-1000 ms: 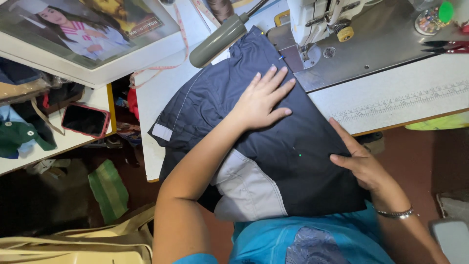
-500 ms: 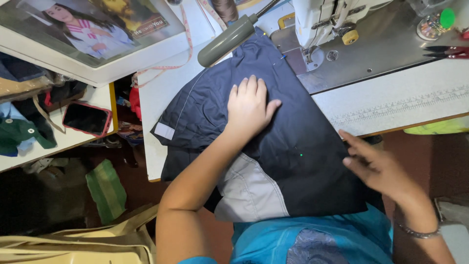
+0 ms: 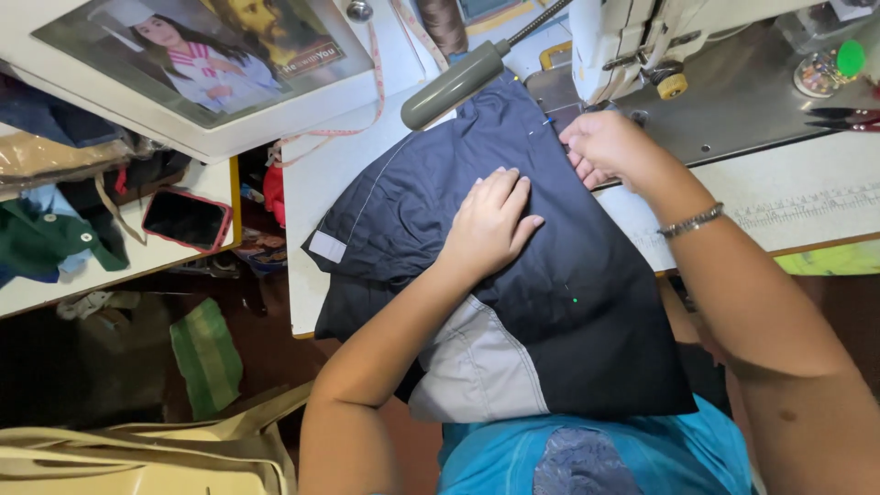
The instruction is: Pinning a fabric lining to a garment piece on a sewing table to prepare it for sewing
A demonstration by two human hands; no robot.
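From the head view, we have the navy garment (image 3: pixel 513 275) spread over the white bench (image 3: pixel 330 165), its upper end up against the sewing machine (image 3: pixel 642 46) and its lower end, with a grey panel (image 3: pixel 477 367), hanging toward our lap. Our left hand (image 3: pixel 490 225) lies flat and released on the middle of the cloth, fingers together, pressing down and gripping nothing. Our right hand (image 3: pixel 605 147) sits at the top right edge of the garment, just beside the machine's grey bed (image 3: pixel 733 101); its fingers curl over the fabric edge and look pinched on it, though the fingertips are partly hidden under the knuckles. A blue-headed pin (image 3: pixel 547 120) sits near that edge, and a green-headed one (image 3: pixel 575 300) lower down on the dark cloth.

To do this step well, we judge that the flat palm should keep the layers from sliding while the right hand lines up the edge, so the seam runs straight and without a pucker. We should watch the pins, keeping fingers off their points. The lamp head (image 3: pixel 454 84) hangs over the top of the cloth, so we keep the fabric from bunching against it. Scissors (image 3: pixel 843 117) lie well apart on the machine bed, and a phone (image 3: pixel 186 220) rests on the side table to the left.
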